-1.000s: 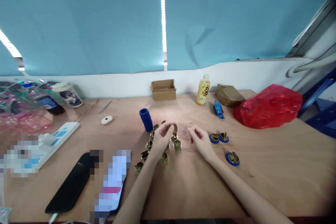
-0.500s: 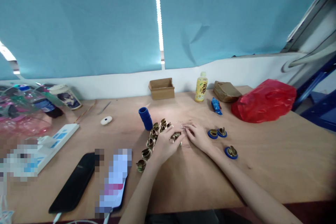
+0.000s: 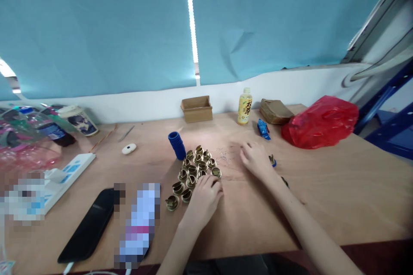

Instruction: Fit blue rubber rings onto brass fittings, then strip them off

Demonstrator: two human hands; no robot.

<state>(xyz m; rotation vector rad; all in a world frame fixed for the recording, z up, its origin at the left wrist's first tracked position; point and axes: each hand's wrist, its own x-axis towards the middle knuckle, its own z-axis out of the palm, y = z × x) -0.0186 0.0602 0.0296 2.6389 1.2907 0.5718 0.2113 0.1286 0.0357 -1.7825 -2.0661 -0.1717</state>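
Note:
Several brass-coloured round fittings (image 3: 183,175) with upright tabs stand in a cluster on the wooden table. My left hand (image 3: 204,193) is at the cluster's near right edge, its fingers curled down and closed; what they hold, if anything, is hidden. To the right, my right hand (image 3: 256,160) hovers low over the table, fingers loosely bent and a little apart, with nothing visible in them. Thin wire-like pieces (image 3: 223,154) lie between the hands. Behind the cluster rises a leaning stack of blue rings (image 3: 177,145). One fitting with a blue ring (image 3: 272,161) is partly covered by my right arm.
Toward the back are a cardboard box (image 3: 197,111), a yellow drink bottle (image 3: 245,107), a blue packet (image 3: 263,129), a brown package (image 3: 275,111) and a red plastic bag (image 3: 322,122). On the left lie a black phone (image 3: 90,225), a lit phone (image 3: 140,223) and a power strip (image 3: 72,174).
My right hand has moved right, away from the thin wires, and its arm now covers more of the blue-ringed fittings. My left hand has drawn back toward me, uncovering more brass fittings.

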